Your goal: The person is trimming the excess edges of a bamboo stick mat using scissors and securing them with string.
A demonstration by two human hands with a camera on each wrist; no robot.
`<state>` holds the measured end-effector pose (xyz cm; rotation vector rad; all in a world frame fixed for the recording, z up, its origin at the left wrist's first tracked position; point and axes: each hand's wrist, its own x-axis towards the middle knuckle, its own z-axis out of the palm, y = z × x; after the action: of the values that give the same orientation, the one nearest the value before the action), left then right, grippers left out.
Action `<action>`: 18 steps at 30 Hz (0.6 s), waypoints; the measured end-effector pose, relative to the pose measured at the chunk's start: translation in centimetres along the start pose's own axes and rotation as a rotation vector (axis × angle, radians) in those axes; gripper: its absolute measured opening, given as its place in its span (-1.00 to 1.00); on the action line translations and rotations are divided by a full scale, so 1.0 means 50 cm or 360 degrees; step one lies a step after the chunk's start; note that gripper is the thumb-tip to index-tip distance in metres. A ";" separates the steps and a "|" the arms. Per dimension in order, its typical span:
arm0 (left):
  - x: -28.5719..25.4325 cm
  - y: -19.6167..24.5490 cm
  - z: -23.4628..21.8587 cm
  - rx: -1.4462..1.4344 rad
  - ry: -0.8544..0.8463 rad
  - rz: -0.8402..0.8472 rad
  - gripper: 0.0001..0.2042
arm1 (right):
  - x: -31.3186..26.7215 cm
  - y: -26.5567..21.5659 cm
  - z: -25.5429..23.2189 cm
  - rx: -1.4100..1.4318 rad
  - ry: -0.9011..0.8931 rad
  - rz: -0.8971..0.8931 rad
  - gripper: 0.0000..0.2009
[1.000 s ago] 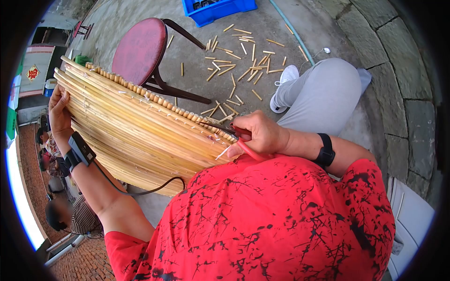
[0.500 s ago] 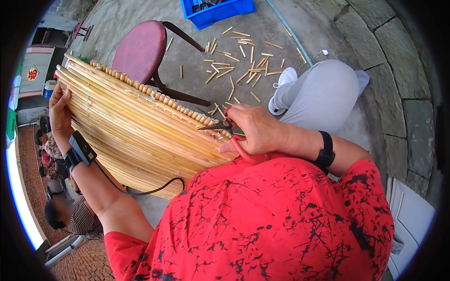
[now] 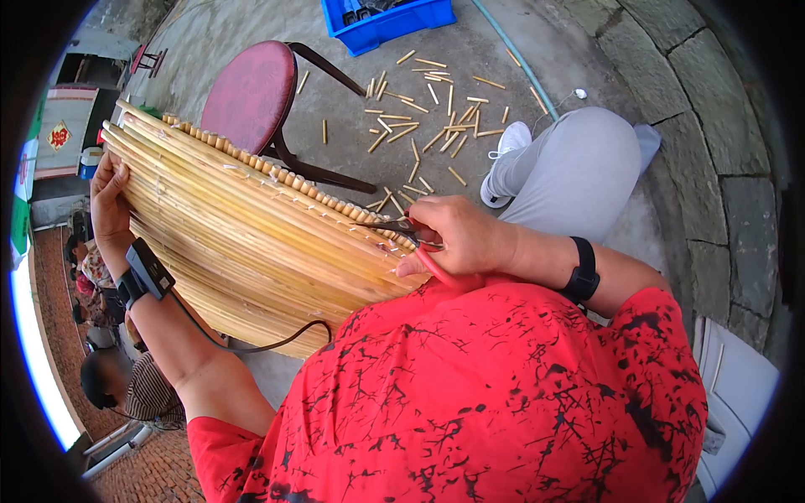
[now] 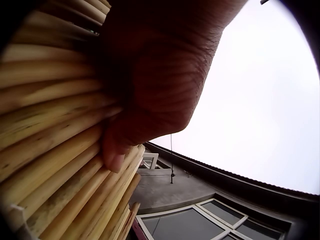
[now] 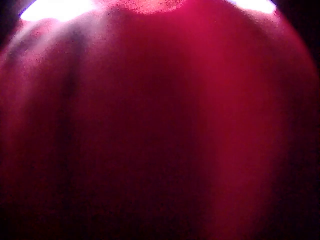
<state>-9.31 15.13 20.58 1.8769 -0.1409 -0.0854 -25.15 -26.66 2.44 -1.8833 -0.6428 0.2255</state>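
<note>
A curved mat of straw-coloured reed sticks (image 3: pixel 243 218), tied with rows of white string, spans the space in front of the person's body. The left hand (image 3: pixel 109 201) grips its far left edge; in the left wrist view, the thumb (image 4: pixel 116 159) presses on the sticks (image 4: pixel 55 130). At the mat's near right end, the right hand (image 3: pixel 470 236) holds scissors (image 3: pixel 442 270) with red handles. Their dark blades (image 3: pixel 387 225) lie along the cut stick ends, nearly together. The right wrist view is filled by blurred red cloth (image 5: pixel 240 125).
A round red-topped stool (image 3: pixel 250 96) stands beyond the mat. Several short stick pieces (image 3: pixel 457 127) litter the concrete floor near a white shoe (image 3: pixel 513 155). A blue crate (image 3: pixel 394 23) and a thin hose (image 3: pixel 516 54) lie farther off. People sit at the left (image 3: pixel 155 386).
The scissors came up over the mat's edge, their blades apart half a second ago and now nearer together. A loose white string end by the right thumb is gone from view. The left hand stays put.
</note>
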 end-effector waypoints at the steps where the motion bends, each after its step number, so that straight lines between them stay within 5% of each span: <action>1: 0.003 -0.001 -0.003 0.0000 -0.0004 0.0000 -0.90 | 0.005 -0.003 0.002 -0.0113 0.0076 -0.0083 -0.42; 6: 0.008 -0.008 -0.023 0.0032 -0.0086 0.0057 -0.89 | 0.017 -0.019 -0.005 -0.0222 0.0006 -0.0038 -0.33; 8: 0.002 -0.005 -0.013 -0.0004 -0.0067 0.0026 -0.89 | 0.020 -0.012 0.005 -0.0198 0.0244 -0.0242 -0.44; 12: 0.002 -0.007 -0.017 -0.0007 0.0001 -0.0003 -0.89 | 0.017 -0.013 0.000 -0.0192 0.0085 -0.0109 -0.42; 18: 0.001 -0.007 -0.012 -0.0074 -0.0061 0.0000 -0.89 | 0.005 -0.009 0.012 0.0153 0.0197 -0.0123 -0.45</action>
<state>-9.14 15.80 20.42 1.8294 -0.1638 -0.1235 -25.37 -25.95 2.65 -1.7615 -0.6082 0.0874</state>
